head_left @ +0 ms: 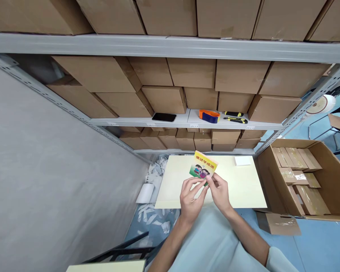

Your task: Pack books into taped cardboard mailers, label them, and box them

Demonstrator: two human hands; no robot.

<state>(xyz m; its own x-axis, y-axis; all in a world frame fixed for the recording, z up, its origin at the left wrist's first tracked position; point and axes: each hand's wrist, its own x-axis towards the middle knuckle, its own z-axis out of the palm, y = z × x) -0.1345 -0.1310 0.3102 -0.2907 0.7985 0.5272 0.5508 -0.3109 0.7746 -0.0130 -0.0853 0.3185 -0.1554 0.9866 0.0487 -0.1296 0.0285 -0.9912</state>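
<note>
Over the pale yellow table [172, 185] I hold up a small picture card [203, 165], yellow and green, with red Chinese characters and two cartoon children. Whether it is one card or a thin stack, I cannot tell. My right hand [221, 190] pinches its lower right corner, thumb on the front. The fingers of my left hand [191, 198] close on its bottom edge. Fingertips hide the lowest strip of the card. A small white piece [242, 161] lies at the table's far right corner.
Grey shelving [170, 45] full of cardboard boxes stands ahead. On one shelf lie a phone [164, 117], an orange and blue tape roll [209, 116] and yellow-black cutters [235, 120]. A large open carton [336, 181] with smaller boxes is at right. Paper scraps [151, 219] litter the floor at left.
</note>
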